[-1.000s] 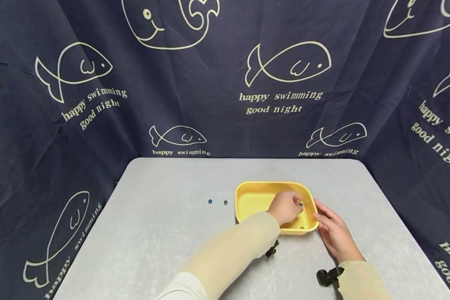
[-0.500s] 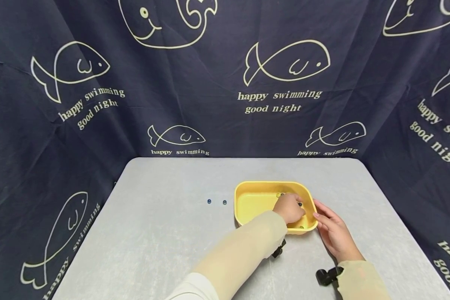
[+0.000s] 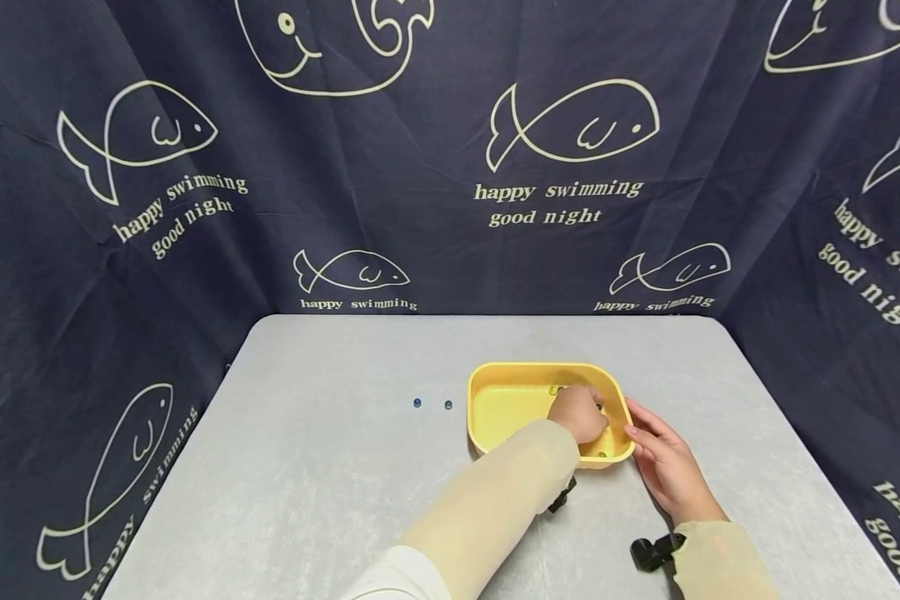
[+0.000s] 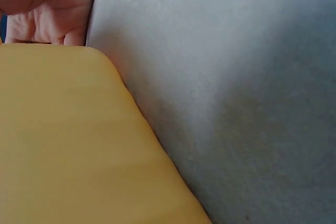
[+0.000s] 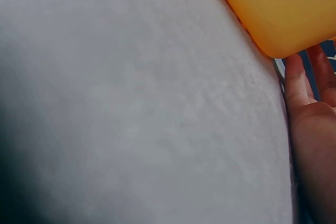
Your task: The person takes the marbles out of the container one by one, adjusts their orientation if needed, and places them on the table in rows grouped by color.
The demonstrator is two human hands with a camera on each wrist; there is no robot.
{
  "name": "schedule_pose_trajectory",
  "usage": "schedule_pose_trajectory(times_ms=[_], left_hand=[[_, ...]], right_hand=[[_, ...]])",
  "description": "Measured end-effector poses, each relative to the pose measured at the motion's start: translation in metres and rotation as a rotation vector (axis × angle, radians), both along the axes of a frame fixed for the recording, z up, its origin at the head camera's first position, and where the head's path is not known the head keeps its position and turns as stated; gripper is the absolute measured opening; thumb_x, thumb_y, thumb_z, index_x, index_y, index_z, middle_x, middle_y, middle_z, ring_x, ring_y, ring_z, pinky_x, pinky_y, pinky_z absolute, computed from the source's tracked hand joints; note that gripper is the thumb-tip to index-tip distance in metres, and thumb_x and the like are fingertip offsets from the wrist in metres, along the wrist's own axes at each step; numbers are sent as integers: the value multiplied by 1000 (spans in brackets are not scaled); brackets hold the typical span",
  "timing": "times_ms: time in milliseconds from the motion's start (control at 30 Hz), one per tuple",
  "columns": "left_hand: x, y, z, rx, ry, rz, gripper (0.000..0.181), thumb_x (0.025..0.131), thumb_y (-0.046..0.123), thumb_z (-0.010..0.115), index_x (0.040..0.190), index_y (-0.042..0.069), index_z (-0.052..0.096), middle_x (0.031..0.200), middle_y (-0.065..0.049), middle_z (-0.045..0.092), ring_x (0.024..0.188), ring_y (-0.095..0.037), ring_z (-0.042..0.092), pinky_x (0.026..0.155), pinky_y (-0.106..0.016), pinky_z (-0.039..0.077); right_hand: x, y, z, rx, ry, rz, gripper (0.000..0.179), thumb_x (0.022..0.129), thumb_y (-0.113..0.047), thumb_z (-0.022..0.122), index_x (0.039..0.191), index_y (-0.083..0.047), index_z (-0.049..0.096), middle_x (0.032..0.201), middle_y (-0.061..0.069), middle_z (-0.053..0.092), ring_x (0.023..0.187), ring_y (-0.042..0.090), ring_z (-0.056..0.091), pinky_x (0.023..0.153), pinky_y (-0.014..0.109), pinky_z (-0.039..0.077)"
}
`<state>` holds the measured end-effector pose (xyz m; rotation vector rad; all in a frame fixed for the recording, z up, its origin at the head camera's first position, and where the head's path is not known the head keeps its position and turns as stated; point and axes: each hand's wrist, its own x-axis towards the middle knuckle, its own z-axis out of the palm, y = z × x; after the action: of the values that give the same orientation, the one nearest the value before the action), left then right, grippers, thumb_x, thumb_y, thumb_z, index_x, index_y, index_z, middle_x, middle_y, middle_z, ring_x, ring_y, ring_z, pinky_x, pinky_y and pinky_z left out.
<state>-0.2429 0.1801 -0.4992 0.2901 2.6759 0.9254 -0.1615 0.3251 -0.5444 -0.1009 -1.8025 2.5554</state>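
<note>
A yellow plastic basin (image 3: pixel 506 410) sits right of the table's middle in the head view. My left hand (image 3: pixel 576 413) reaches down inside its right half, fingers curled. A small dark blue marble (image 3: pixel 599 407) shows partly between its thumb and forefinger; the hand hides the rest. My right hand (image 3: pixel 666 467) lies against the outside of the basin's right end, fingers fairly straight and touching the wall near the rim. In the right wrist view its fingers (image 5: pixel 296 80) meet the basin's corner (image 5: pixel 278 24). The left wrist view has the basin's outer wall (image 4: pixel 79 135) in front, with part of a hand above it.
Two small marbles lie on the table left of the basin, a blue one (image 3: pixel 417 402) and a darker greenish one (image 3: pixel 448 405). Inside the basin are a yellowish marble (image 3: pixel 602 455) near the front and others by the back wall. Dark fish-print cloth (image 3: pixel 450 208) surrounds the grey table (image 3: pixel 330 483).
My left hand has shifted slightly right and lower in the basin, its fingers closing about the blue marble. Marbles by the back wall have come into view. My right hand stays put.
</note>
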Motion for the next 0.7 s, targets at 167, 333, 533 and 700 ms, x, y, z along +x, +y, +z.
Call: schedule_pose_trajectory(times_ms=[167, 333, 533, 700], left_hand=[[-1, 2, -1, -23, 8, -2, 26, 89, 23, 80, 114, 25, 79, 106, 21, 70, 103, 2, 60, 94, -15, 45], [0, 2, 2, -19, 3, 6, 16, 88, 20, 80, 104, 24, 78, 94, 19, 68, 90, 2, 60, 87, -15, 47], [-1, 4, -1, -48, 12, 12, 15, 89, 18, 78, 81, 22, 66, 75, 14, 56, 71, -4, 52, 72, -16, 44], [0, 4, -1, -126, 51, -14, 23, 92, 17, 72, 73, 21, 60, 69, 10, 54, 67, -7, 50, 69, -19, 43]], right_hand=[[0, -1, 1, 6, -9, -8, 48, 104, -2, 59, 151, -10, 53, 146, -8, 55, 127, 0, 53, 101, 18, 46], [1, 0, 0, 17, -13, -8, 50, 104, -3, 59, 152, -7, 50, 144, -9, 55, 126, -1, 53, 101, 18, 46], [0, 1, -2, 11, 4, -8, 48, 103, -1, 59, 151, -7, 52, 138, -12, 59, 125, 0, 55, 100, 19, 48], [1, 0, -2, 25, -4, -7, 50, 104, -2, 59, 153, -5, 49, 139, -12, 58, 125, -1, 55, 99, 18, 48]])
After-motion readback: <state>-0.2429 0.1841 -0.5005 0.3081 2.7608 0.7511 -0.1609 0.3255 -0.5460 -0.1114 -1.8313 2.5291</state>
